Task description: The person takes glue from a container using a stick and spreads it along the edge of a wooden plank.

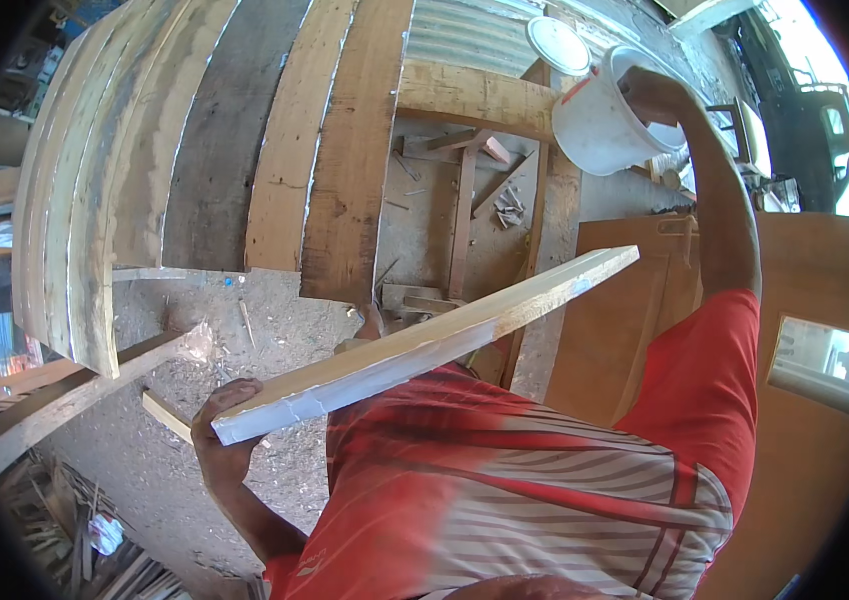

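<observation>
My left hand (225,408) is closed around the near left end of a wooden board (445,335). The board slants up to the right in front of my body. A whitish, glue-like coat covers its side edge. My right hand (653,95) reaches into the mouth of a white plastic bucket (600,125); its fingers are partly hidden inside, and what they hold cannot be made out. At the far left, several boards (345,150) lie side by side with white lines along their seams.
A round white lid (559,45) sits beyond the bucket. The bucket stands by a timber beam (475,95) of a wooden frame. Brown door-like panels (815,270) are at the right. Scrap wood (75,520) lies at lower left, and a loose beam (75,400) crosses the left.
</observation>
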`<action>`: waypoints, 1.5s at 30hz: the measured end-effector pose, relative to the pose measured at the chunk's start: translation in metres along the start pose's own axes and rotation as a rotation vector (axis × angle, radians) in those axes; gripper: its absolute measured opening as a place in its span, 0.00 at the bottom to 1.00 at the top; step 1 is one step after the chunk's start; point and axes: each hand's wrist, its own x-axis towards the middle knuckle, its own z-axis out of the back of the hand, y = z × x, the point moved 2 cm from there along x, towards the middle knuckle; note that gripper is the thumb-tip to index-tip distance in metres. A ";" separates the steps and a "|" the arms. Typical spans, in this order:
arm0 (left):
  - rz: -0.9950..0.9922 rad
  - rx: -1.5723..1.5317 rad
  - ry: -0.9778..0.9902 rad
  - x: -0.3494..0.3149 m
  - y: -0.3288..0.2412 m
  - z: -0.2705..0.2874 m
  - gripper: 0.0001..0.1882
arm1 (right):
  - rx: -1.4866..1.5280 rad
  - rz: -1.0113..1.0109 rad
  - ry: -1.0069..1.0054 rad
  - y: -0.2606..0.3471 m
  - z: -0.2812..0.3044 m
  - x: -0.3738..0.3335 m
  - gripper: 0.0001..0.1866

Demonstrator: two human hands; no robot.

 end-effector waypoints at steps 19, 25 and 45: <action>0.039 0.011 0.042 -0.005 0.012 -0.011 0.26 | 1.201 -0.041 -0.614 -0.065 -0.089 -0.147 0.24; -0.007 0.042 -0.087 -0.009 0.012 -0.019 0.28 | 1.196 -0.081 -0.561 -0.010 -0.127 -0.271 0.20; -0.043 0.076 -0.123 -0.039 0.021 -0.023 0.27 | 0.818 -0.109 -0.655 0.105 -0.207 -0.357 0.18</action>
